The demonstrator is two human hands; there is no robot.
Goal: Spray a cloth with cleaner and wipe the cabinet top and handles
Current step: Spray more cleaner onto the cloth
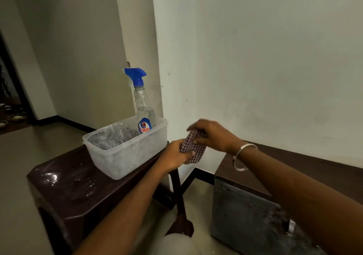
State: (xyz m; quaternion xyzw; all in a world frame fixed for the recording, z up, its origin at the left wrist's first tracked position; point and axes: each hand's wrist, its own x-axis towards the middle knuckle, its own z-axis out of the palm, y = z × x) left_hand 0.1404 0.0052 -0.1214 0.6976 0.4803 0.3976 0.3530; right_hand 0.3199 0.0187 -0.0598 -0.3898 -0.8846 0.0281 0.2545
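Observation:
A folded red-and-white checked cloth point(193, 146) is held in the air between a stool and the cabinet. My left hand point(177, 154) grips its lower end from the left. My right hand point(212, 134), with a white bangle on the wrist, holds its upper end from above. A clear spray bottle point(144, 115) with a blue trigger head stands upright in a translucent plastic tub point(125, 154), to the left of both hands. The cabinet's dark brown top point(306, 168) lies under my right forearm. A metal handle point(291, 226) shows on its grey front, partly blurred.
The tub sits on a dark brown plastic stool point(64, 184) whose seat looks wet. A white wall point(255, 68) rises right behind the cabinet, with a corner beside the bottle. Pale floor point(196, 205) shows between stool and cabinet. A dark doorway with footwear point(11, 113) is far left.

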